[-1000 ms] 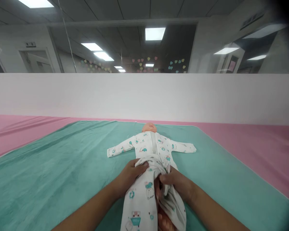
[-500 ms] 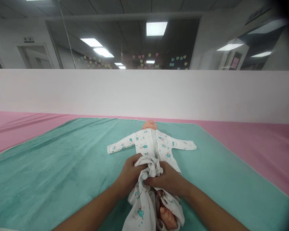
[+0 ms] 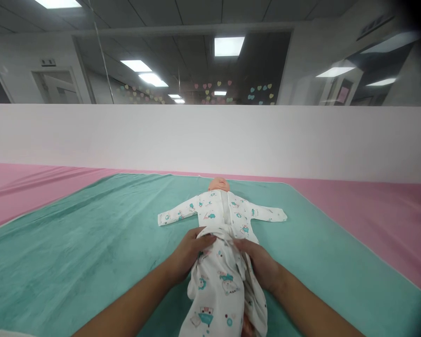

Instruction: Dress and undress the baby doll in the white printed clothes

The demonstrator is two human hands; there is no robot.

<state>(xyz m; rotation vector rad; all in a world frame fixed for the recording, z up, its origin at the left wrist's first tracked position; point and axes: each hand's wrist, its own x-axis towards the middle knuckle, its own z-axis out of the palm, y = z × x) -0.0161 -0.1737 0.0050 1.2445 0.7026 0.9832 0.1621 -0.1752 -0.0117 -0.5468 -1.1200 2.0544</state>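
L hand lies palm down on the waist of a white printed sleepsuit, fingers long & together, pointing twd the midline, hand about half open; R hand also half open, fingers against the suit's right-side fold; can't tell if either hand pinches the cloth or only presses on it; the hands stay apart, gathered waist btwn them; lower half of suit lies bunched & creased nearest the person, w/ teal prints; a bit of the doll's bare leg shows at bottom of view, mostly hidden by cloth; infant doll lies on its back, head away from the person; upper half of suit sits flat on torso, sleeves spread to both sides; teal plush mat lies under doll; pink sheet shows beyond & to both sides; white partition wall behind; above it, glass panel w/ paper hearts & ceiling lights.
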